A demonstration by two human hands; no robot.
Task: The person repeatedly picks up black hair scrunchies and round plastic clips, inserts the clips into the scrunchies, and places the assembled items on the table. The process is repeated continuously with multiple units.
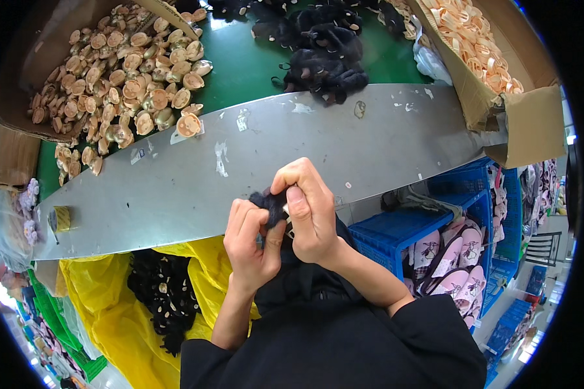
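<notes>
Close together in front of my chest, my left hand (253, 241) and my right hand (307, 211) both grip one small dark bundle of doll hair (271, 205). My left fingers curl round its near side, with the thumb up against it. From the right, my right thumb and bent forefinger pinch its edge, where a small pale bit shows. Most of the bundle is covered by my fingers. Beyond the grey metal table edge (240, 155) lies a heap of black doll hair pieces (328, 52), some with pale bits on them.
Beige hollow doll-head parts (136, 84) spill from a cardboard box at far left. Peach plastic parts (477, 45) fill another carton at far right. A tape roll (60, 219) sits at left. Below are a yellow bag (110, 305) holding black pieces and blue crates (383, 236) with pink slippers (451, 259).
</notes>
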